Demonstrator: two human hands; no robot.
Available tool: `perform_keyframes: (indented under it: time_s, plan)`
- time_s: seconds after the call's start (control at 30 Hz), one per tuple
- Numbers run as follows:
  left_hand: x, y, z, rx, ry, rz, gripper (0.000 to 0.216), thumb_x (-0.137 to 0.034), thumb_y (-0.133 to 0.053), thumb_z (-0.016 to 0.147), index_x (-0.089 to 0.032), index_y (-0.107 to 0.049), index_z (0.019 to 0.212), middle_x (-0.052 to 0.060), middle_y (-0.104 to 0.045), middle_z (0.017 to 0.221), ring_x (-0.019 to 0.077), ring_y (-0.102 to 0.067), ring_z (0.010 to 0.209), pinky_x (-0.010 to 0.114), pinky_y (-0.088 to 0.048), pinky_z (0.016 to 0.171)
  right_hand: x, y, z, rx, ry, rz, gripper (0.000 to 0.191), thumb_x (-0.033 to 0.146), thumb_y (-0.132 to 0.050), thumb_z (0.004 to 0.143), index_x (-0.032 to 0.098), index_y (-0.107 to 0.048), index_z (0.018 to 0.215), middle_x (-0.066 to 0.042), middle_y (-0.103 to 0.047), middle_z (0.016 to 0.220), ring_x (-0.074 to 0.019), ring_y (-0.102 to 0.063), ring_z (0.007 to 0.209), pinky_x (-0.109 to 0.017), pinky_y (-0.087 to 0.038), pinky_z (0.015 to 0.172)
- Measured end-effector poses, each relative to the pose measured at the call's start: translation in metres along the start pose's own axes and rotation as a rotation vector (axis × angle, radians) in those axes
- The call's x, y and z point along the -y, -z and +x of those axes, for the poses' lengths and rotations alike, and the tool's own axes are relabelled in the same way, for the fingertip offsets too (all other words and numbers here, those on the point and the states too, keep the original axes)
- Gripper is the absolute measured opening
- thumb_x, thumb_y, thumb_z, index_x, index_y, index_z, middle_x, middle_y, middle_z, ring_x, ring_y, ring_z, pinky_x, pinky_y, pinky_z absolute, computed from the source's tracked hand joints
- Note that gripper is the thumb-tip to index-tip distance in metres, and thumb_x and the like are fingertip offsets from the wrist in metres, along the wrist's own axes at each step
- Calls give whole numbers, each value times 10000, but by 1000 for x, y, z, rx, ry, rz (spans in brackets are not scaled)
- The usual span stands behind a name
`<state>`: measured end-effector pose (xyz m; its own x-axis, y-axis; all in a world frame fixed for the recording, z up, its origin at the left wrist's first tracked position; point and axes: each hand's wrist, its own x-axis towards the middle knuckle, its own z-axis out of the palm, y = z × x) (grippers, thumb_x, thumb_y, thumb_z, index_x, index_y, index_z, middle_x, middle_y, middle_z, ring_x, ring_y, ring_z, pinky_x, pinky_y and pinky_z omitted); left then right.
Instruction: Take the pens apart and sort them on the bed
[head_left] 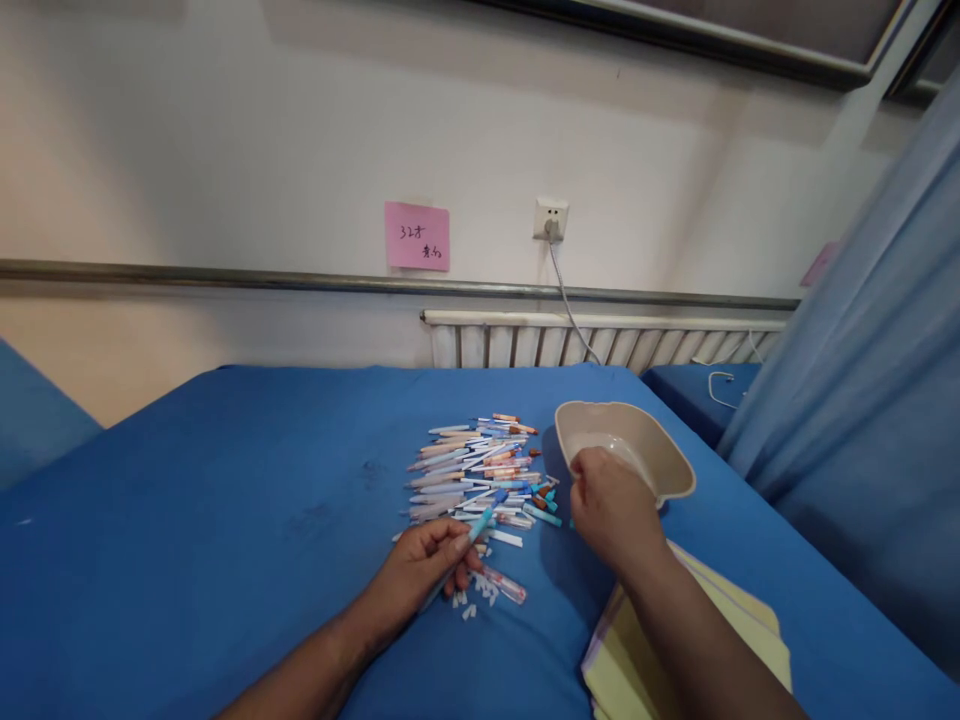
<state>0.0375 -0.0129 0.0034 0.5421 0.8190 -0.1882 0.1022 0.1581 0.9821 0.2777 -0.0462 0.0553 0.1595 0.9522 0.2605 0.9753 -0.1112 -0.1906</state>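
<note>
My left hand (442, 560) is closed around a light blue pen (481, 524) with a dark blue tip, which slants up to the right. Close beyond it lies a pile of pen parts (465, 470): grey, peach and blue barrels, white thin tubes and coloured pieces. Small white bits (484, 590) and a clear pink-printed barrel (506, 585) are scattered just under the left hand. At the near left rim of a beige basin (667, 455), my right hand (611, 500) is curled with its fingers together. Its fingertips are hidden, so what they hold cannot be seen.
Blue cloth (225, 520) covers the table. A folded yellow cloth (735, 620) lies under my right forearm. At the back are a white radiator (517, 345) and a plugged-in cord (566, 290). A blue curtain (862, 350) hangs on the right.
</note>
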Motion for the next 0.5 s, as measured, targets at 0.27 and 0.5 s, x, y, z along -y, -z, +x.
perform_keyframes:
  time_s: [0.27, 0.5]
  plan:
    - [-63, -7, 13, -154, -123, 12, 284, -422, -640, 752, -153, -636, 845, 48, -681, 780, 157, -594, 685, 250, -467, 635, 45, -26, -14, 309, 361, 119, 148, 195, -547, 704, 184, -634, 823, -83, -700, 813, -220, -648, 724, -251, -410, 583]
    - [-131, -78, 88, -29, -288, 268, 343, -449, -627, 706, -135, -655, 843, 35, -678, 772, 166, -592, 686, 257, -454, 621, 45, -41, -3, 358, 602, 133, 192, 231, -539, 688, 190, -678, 815, -73, -710, 835, -237, -661, 757, -266, -470, 597]
